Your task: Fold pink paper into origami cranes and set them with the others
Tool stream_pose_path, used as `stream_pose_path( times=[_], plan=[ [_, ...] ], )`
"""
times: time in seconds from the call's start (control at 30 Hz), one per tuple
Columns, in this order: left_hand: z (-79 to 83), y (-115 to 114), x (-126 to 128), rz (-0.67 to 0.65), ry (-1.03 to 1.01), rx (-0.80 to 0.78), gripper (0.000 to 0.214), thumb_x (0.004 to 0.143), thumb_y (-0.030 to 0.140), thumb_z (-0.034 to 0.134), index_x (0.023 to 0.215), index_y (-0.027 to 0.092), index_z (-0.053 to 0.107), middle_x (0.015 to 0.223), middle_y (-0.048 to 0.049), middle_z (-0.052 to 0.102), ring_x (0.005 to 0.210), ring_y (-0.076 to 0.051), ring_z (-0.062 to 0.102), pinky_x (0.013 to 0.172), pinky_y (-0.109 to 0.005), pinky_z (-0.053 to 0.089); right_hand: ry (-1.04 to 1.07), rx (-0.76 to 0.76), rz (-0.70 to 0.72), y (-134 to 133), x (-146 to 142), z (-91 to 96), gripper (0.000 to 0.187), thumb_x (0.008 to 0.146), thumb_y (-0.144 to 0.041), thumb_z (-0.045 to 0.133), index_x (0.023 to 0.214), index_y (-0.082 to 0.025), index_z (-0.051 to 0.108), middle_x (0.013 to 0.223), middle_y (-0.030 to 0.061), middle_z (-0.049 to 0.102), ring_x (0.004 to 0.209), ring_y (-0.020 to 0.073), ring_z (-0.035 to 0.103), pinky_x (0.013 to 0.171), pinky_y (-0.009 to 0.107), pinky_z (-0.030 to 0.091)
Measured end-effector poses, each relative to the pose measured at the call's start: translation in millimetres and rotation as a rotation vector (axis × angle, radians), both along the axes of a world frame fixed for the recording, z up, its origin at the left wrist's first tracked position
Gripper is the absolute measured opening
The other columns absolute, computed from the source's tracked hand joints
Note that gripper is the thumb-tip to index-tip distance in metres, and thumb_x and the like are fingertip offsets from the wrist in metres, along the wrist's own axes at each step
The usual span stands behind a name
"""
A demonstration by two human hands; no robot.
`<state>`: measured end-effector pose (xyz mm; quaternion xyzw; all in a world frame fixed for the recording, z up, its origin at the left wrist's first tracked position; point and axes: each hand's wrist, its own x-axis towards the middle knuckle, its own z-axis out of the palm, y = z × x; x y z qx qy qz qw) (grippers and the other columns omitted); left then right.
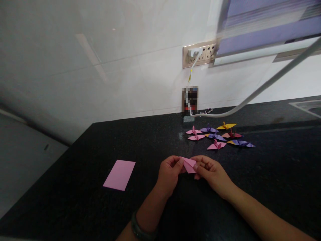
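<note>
A small folded piece of pink origami paper [189, 166] is held between both hands, just above the dark countertop. My left hand [170, 172] pinches its left corner between thumb and fingers. On the opposite side, my right hand [212, 172] grips the right edge, thumb on top. Layered triangular folds show on the paper's upper face; its underside is hidden by my fingers. To the left lies flat pink paper [119, 175] on the counter. Beyond my right hand sit several folded paper cranes, among them a pink crane [216, 145] and a yellow crane [226, 126].
The black speckled countertop [75, 187] meets a tiled wall [120, 67]. A white cable [243, 100] runs from the wall socket [199, 53] across the back to the right. A pixelated upright item [190, 100] leans there. A sink edge [303, 107] shows at far right.
</note>
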<state>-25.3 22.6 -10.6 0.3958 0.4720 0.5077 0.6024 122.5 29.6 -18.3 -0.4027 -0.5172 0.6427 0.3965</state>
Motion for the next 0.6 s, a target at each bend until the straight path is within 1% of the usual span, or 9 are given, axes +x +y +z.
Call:
stream_pose_path(
  times=[0.1,0.2,0.27,0.4,0.47,0.6],
  plan=[
    [1.7,-0.2,1.2,-0.015,-0.018,0.0,0.021,0.068,0.024,0.057,0.085,0.012,0.057,0.076,-0.0044,0.06,0.067,-0.013,0.056,0.067,-0.029,0.045,-0.029,0.004,-0.001,0.7,0.5,-0.2,0.026,0.073,-0.028,0.053,0.096,-0.015,0.052,0.063,-0.0016,0.052,0.053,0.0089,0.049,0.05,0.021,0.041],
    [3.0,0.1,2.0,-0.002,-0.019,-0.005,0.032,0.064,0.018,0.06,0.096,0.013,0.055,0.077,-0.0039,0.06,0.068,-0.012,0.055,0.064,-0.026,0.045,-0.057,0.002,-0.001,1.2,0.8,-0.9,0.027,0.072,-0.03,0.054,0.095,-0.015,0.053,0.068,0.0004,0.055,0.054,0.009,0.049,0.049,0.021,0.041],
    [3.9,0.3,2.4,0.003,-0.001,0.002,0.032,0.064,0.015,0.059,0.096,0.013,0.055,0.074,-0.0027,0.059,0.066,-0.011,0.054,0.062,-0.024,0.044,-0.061,0.005,0.001,1.6,0.8,-1.3,0.028,0.072,-0.031,0.053,0.095,-0.016,0.053,0.069,0.0007,0.055,0.054,0.009,0.049,0.049,0.021,0.042],
    [4.9,0.3,2.3,0.003,0.032,0.01,0.025,0.067,0.016,0.056,0.091,0.012,0.056,0.07,-0.0016,0.058,0.063,-0.01,0.053,0.06,-0.022,0.043,-0.069,0.032,0.014,1.3,0.2,-1.4,0.024,0.074,-0.031,0.052,0.092,-0.016,0.053,0.065,-0.0007,0.053,0.053,0.0088,0.047,0.049,0.021,0.042],
    [4.0,0.4,1.5,-0.002,0.066,0.02,0.026,0.067,0.017,0.055,0.093,0.013,0.057,0.071,-0.0017,0.058,0.062,-0.01,0.053,0.059,-0.022,0.042,-0.118,0.075,-0.005,0.1,-0.3,-1.4,0.023,0.074,-0.031,0.051,0.092,-0.017,0.053,0.062,-0.0021,0.05,0.052,0.0085,0.045,0.047,0.021,0.04],
    [-0.5,-0.2,-0.7,-0.04,0.19,0.091,0.032,0.07,0.019,0.052,0.101,0.014,0.056,0.073,-0.0014,0.058,0.064,-0.01,0.052,0.061,-0.022,0.041,-0.284,0.223,-0.088,-2.3,-0.7,-2.0,0.023,0.073,-0.033,0.052,0.09,-0.018,0.056,0.057,-0.0033,0.046,0.051,0.0092,0.043,0.046,0.021,0.036]
  ],
)
